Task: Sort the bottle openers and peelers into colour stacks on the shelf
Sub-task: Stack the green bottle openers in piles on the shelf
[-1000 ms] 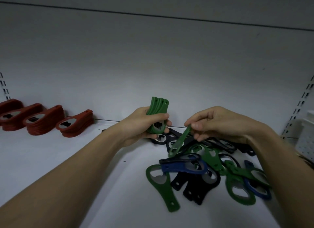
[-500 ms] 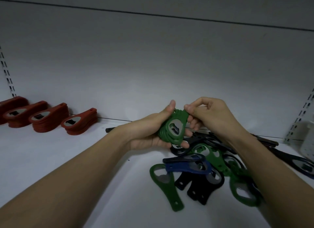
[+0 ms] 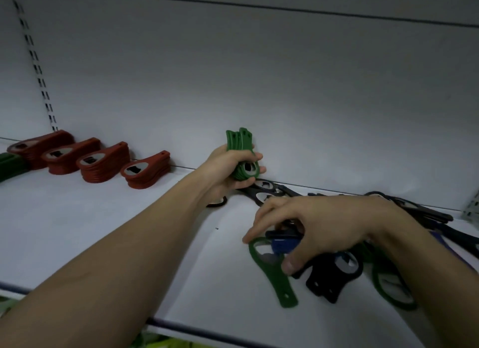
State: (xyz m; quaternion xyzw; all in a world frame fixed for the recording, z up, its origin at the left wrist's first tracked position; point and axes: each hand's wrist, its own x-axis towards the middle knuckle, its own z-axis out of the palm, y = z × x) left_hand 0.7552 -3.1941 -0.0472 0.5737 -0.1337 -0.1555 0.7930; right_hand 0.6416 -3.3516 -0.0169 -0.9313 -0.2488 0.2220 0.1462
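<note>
— What's in the left hand (image 3: pixel 228 171)?
— A bunch of flat green plastic bottle openers (image 3: pixel 242 153), handles up; the grip is curled tight round their ring ends, above the white shelf (image 3: pixel 103 233).
— And the right hand (image 3: pixel 318 228)?
— Fingers bent down over the loose pile of black, blue and green openers (image 3: pixel 334 270), touching a single green opener with a long handle (image 3: pixel 274 275) — whether they pinch it, I cannot tell.
— Around them?
— Four neat stacks of red teardrop openers (image 3: pixel 103 163) with shiny metal insets stand along the back wall at left — well apart.
</note>
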